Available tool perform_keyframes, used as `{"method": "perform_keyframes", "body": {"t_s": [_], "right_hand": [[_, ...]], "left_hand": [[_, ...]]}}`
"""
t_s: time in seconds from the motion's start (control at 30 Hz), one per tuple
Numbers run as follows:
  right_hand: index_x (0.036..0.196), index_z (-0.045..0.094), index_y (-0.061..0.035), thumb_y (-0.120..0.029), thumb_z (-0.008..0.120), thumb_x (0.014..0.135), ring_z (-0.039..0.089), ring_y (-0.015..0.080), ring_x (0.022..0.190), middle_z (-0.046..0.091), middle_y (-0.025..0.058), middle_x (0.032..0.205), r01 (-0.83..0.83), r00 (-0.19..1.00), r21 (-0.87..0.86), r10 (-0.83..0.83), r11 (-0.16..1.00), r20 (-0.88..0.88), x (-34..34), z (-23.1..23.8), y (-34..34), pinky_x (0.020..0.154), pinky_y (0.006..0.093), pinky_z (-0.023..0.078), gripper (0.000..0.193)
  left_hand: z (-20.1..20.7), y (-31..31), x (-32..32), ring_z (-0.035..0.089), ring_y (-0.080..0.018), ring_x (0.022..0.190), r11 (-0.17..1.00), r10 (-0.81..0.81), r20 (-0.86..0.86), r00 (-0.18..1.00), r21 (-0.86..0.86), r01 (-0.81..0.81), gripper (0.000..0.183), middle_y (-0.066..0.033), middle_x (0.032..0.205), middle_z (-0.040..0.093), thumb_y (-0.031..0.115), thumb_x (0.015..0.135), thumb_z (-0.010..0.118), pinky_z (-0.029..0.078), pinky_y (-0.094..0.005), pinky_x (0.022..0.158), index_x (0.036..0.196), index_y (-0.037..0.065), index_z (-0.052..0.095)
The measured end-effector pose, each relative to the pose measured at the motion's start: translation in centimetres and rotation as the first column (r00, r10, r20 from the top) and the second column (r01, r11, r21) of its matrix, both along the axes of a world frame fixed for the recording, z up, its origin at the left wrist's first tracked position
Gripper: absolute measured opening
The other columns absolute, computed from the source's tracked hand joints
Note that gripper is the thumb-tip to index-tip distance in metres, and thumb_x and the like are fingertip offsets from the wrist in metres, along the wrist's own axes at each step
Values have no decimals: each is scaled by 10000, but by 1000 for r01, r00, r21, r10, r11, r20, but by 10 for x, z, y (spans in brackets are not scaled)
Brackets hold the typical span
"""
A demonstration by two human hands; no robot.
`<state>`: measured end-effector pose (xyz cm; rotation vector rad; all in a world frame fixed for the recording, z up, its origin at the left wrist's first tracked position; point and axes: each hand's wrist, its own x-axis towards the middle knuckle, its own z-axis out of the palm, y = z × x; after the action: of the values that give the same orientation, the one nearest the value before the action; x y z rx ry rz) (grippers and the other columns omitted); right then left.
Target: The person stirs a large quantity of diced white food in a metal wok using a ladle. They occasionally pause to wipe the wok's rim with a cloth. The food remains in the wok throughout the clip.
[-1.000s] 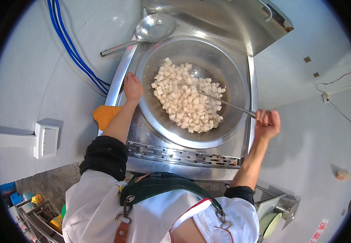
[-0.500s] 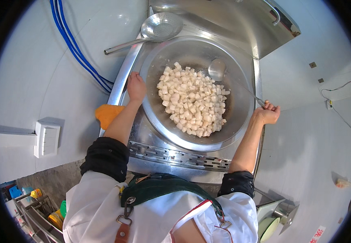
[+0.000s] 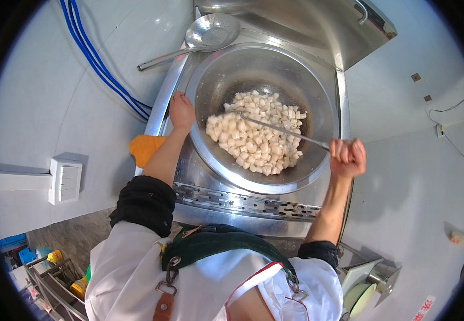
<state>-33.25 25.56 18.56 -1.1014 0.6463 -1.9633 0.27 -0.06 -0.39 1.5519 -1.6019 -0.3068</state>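
A big metal wok [image 3: 317, 91] holds a heap of pale white food cubes [image 3: 264, 142]. My right hand [image 3: 348, 158], beyond the wok's right rim, is closed around the handle end of a ladle [image 3: 291, 131]. The ladle slants left across the wok, and its bowl is sunk among the cubes on the left, mostly hidden. My left hand [image 3: 181, 111] is closed beside the wok's left rim, over the stove's left side. Whatever its fingers hold, if anything, cannot be made out. An orange cloth [image 3: 145, 150] lies behind my left forearm.
A perforated strainer [image 3: 213, 33] rests at the stove's back left corner, handle pointing left. Slotted metal grating [image 3: 242, 204] runs along the stove's front. Blue hoses [image 3: 98, 64] hang on the left wall, above a white switch box [image 3: 66, 181]. A steel splashback [image 3: 296, 27] rises behind.
My right hand has turned into an upright fist and moved slightly left. The ladle's bowl has swung from the wok's right side leftward into the cubes, pushing some left. My left hand stays put.
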Motion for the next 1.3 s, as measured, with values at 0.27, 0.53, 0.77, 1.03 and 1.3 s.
{"method": "perform_keyframes", "body": {"t_s": [0.27,0.53,0.77,1.03,1.3], "right_hand": [[664,368,-136,-194,460,931,229,83,405,317,-36,470,243,958,-252,-272,937,-89,26,118,111,399,242,255,288],[678,341,-134,-173,435,951,215,99,382,307,-6,491,388,914,-84,-395,918,-96,73,143,153,359,247,233,291],[661,393,-49,-83,486,942,380,170,422,428,59,521,322,865,-113,-341,940,-369,116,-6,97,421,329,357,298],[573,416,-51,61,613,631,428,263,484,390,84,570,-115,347,-262,-208,958,-914,106,-102,23,460,366,356,233],[556,432,-65,6,638,581,440,246,504,417,78,564,-100,150,-158,-142,982,-978,70,-78,24,509,349,367,220]], "left_hand": [[-4,-2,0,585,-409,910,1000,4,38,999,-28,-3,168,-221,960,608,118,905,473,473,-476,795,1010,15,554],[-6,-5,1,577,-419,935,1000,-16,29,999,-9,17,198,-238,991,608,134,920,445,460,-485,819,1022,9,561],[-6,-2,1,572,-418,941,1000,-11,-12,1000,17,11,186,-237,975,609,130,911,457,455,-484,816,1005,3,554],[-9,-4,4,573,-412,941,999,-31,0,1000,-20,31,200,-232,963,613,139,933,439,455,-476,820,1010,-7,553],[-7,-4,3,573,-410,935,1000,-8,22,1000,2,8,203,-227,962,619,150,937,435,452,-488,822,1005,5,559]]}}
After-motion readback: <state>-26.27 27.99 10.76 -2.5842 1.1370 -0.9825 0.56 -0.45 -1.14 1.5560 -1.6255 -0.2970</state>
